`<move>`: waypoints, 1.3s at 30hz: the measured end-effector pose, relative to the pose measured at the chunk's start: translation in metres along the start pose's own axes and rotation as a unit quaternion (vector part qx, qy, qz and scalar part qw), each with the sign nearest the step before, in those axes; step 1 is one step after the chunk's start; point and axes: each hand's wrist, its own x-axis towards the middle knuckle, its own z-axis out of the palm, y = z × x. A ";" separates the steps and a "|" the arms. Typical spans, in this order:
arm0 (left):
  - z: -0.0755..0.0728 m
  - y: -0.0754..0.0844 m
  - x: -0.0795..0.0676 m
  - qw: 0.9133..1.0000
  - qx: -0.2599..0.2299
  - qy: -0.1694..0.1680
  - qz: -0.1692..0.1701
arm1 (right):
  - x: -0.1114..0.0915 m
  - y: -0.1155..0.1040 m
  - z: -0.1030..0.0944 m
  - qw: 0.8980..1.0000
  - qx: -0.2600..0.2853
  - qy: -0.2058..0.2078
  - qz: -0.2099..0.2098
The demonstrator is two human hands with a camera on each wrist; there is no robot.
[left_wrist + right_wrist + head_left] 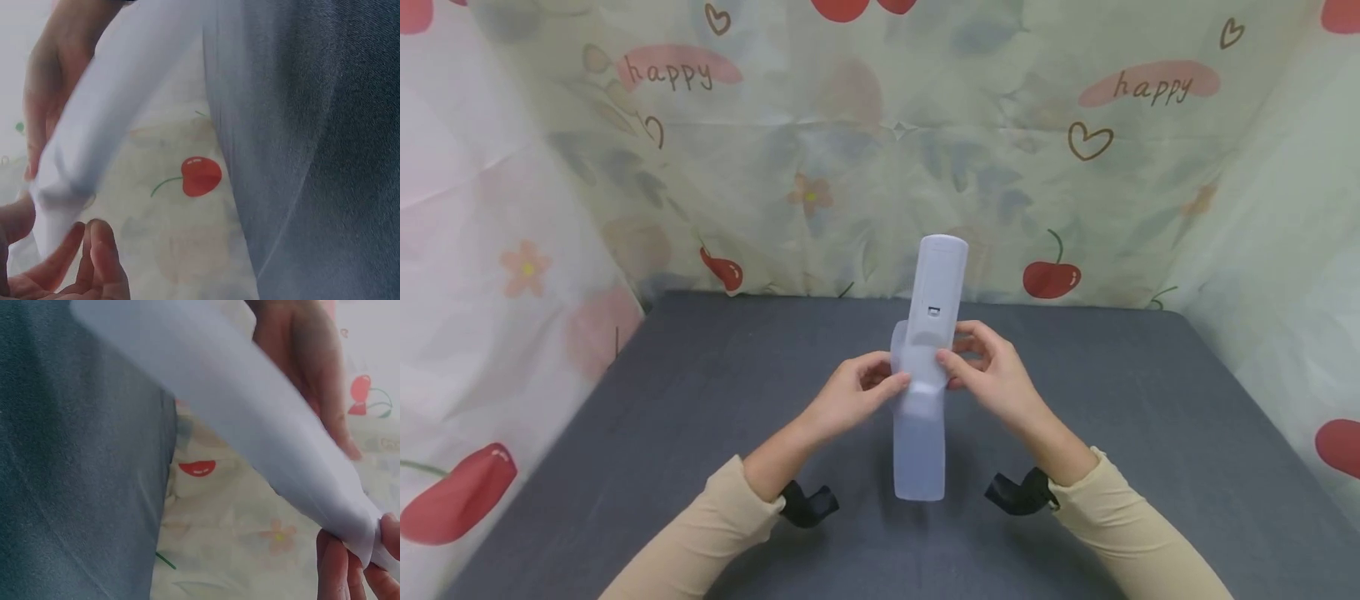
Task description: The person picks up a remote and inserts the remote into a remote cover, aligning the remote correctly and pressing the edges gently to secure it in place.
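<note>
A long white plastic device [938, 275] with a small port in its upper half stands tilted in the air above the table. Its lower section [919, 454] looks bluish in the shade, and a rounded part bulges at its left side. My left hand [852, 390] pinches it at mid-length from the left, thumb in front. From the right, my right hand [996, 375] grips it slightly higher, its thumb also on the front face. Both wrist views show the white body [119, 94] [250, 406] large and blurred, so its exact kind cannot be told.
Dark grey cloth covers the table [715, 433]. Behind it hangs a printed curtain [880, 167] with cherries, hearts and flowers, and similar cloth closes both sides. Black straps [808, 504] hang from the wrists by the beige sleeves [700, 529].
</note>
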 end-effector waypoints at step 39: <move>0.010 -0.004 0.000 0.985 -0.090 0.128 -0.068 | 0.001 0.005 0.001 0.997 -0.009 -0.073 -0.010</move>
